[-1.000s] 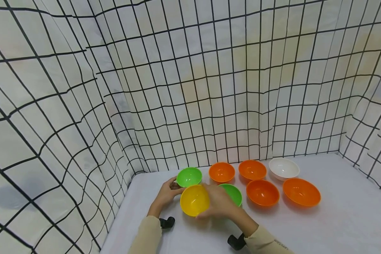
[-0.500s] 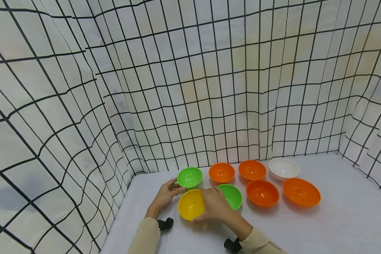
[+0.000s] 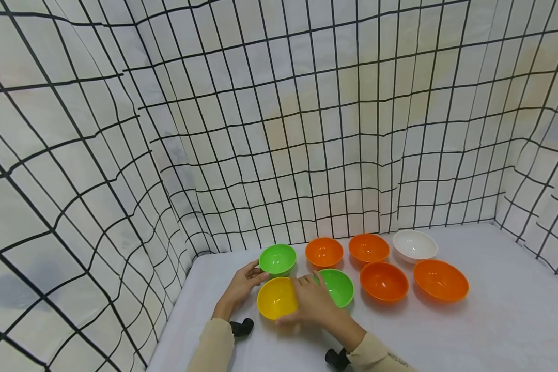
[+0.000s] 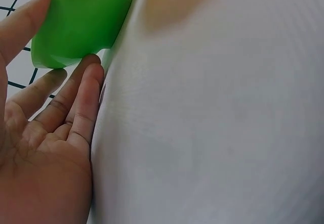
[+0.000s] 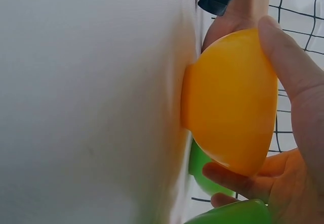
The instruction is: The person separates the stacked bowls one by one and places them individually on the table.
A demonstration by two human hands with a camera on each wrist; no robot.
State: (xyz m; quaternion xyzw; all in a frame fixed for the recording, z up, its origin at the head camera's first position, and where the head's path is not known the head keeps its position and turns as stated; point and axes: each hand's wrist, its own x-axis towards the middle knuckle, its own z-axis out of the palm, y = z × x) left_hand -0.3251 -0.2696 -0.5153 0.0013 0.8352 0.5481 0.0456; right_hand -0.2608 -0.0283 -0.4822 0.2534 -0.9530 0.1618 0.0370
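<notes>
My right hand (image 3: 317,302) grips a yellow bowl (image 3: 274,299), thumb on one side of its rim and fingers on the other. In the right wrist view the yellow bowl (image 5: 230,100) stands upright, its foot at the white cloth. Against the side of a green bowl (image 3: 277,260) rests my left hand (image 3: 239,290); the left wrist view shows its fairly straight fingertips and thumb touching that green bowl (image 4: 81,21). A second green bowl (image 3: 339,288) sits just right of the yellow one, partly hidden by my right hand.
Orange bowls (image 3: 324,252) and a white bowl (image 3: 415,246) stand in two rows to the right, the nearest orange bowl (image 3: 384,281) beside the second green one. A white cloth (image 3: 502,320) covers the table. Black-gridded white sheeting (image 3: 279,129) walls the back and sides.
My right hand has moved the yellow bowl left and slightly toward me, down onto the cloth in front of the first green bowl. The left hand has barely moved.
</notes>
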